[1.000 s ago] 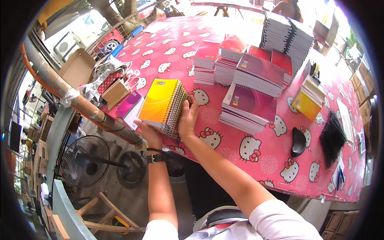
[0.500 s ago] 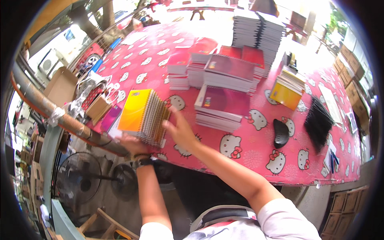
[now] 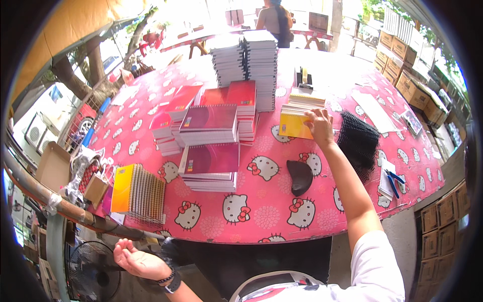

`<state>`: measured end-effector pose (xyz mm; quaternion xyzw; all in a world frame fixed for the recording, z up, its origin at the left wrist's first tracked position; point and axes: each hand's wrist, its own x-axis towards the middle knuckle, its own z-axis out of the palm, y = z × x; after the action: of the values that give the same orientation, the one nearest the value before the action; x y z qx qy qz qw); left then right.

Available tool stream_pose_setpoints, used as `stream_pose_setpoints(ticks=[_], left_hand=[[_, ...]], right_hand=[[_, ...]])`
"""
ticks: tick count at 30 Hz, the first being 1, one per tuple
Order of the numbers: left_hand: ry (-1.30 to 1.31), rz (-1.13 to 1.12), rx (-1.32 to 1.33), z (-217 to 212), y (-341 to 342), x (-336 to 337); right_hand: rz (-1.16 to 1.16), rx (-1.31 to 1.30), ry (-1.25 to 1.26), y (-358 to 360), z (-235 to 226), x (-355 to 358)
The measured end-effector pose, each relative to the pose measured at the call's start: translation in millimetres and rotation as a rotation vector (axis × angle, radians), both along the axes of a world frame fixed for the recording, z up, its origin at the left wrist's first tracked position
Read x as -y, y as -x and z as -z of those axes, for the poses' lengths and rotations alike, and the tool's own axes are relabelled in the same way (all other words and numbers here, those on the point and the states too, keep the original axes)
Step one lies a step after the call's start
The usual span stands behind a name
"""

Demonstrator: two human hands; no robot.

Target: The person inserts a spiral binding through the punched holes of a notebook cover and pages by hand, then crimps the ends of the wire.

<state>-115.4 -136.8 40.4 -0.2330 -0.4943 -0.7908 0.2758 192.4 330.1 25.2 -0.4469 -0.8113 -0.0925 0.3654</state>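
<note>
Bound notebooks (image 3: 138,192) left on table (image 3: 261,221), loose stack (image 3: 298,120) right, spirals (image 3: 358,142) beside.
</note>
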Motion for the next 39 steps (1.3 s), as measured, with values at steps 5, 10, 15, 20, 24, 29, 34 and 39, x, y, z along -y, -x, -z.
stream_pose_setpoints(ticks=[5, 10, 15, 20, 24, 29, 34, 39], left_hand=[[0.087, 0.171, -0.109, -28.1, -53.4, -54.3], [0.397, 0.523, -0.023, -15.0, -103.4, -93.0], [0.827, 0.944, -0.045, 26.9, -133.0, -138.8], [0.674, 1.221, 0.194, 67.1, -133.0, -138.4], [0.635, 1.286, 0.4, 49.8, -152.6, -137.6], [0.811, 0.612, -0.385, 11.4, -171.0, -140.1], [1.012, 0.642, -0.707, 12.3, -166.6, -152.4], [0.911, 0.682, -0.656, 4.9, -170.1, -160.4]], right_hand=[[-0.133, -0.272, 0.012, -5.2, -21.4, -13.3], [-0.475, -0.372, 0.221, -23.2, -57.5, 82.9], [-0.708, -0.224, 0.574, -29.9, -28.7, 206.4], [-0.612, -0.671, 0.889, -31.7, 4.9, 239.6], [-0.576, -1.022, 1.049, 4.1, 16.2, 259.7], [-0.558, -0.986, 1.026, 12.2, 14.7, 252.3], [-0.677, -1.101, 0.88, -28.1, 18.4, 189.3], [0.189, -0.098, 0.204, -132.8, 26.3, 94.1]])
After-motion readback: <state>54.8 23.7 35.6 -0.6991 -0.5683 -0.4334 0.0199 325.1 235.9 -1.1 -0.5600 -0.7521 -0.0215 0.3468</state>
